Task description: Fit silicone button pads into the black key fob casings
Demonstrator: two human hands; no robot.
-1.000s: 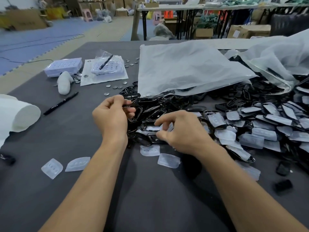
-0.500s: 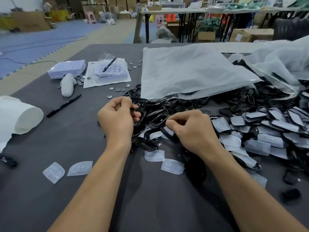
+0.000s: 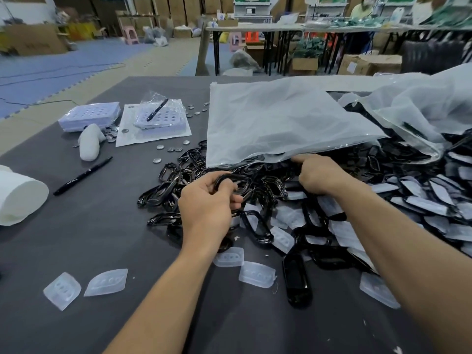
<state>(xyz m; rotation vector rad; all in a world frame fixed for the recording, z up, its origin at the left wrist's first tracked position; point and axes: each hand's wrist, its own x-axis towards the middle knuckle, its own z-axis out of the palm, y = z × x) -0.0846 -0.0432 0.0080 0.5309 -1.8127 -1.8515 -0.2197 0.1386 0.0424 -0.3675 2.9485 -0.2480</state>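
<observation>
My left hand grips a black casing over the casing pile. At its two o'clock, my right hand curls into the heap beneath the plastic bag; whether it holds anything, I cannot tell. A silicone pad lies at five o'clock on the table.

Bare left hand, bare right hand, forearms uncovered to frame edge
</observation>
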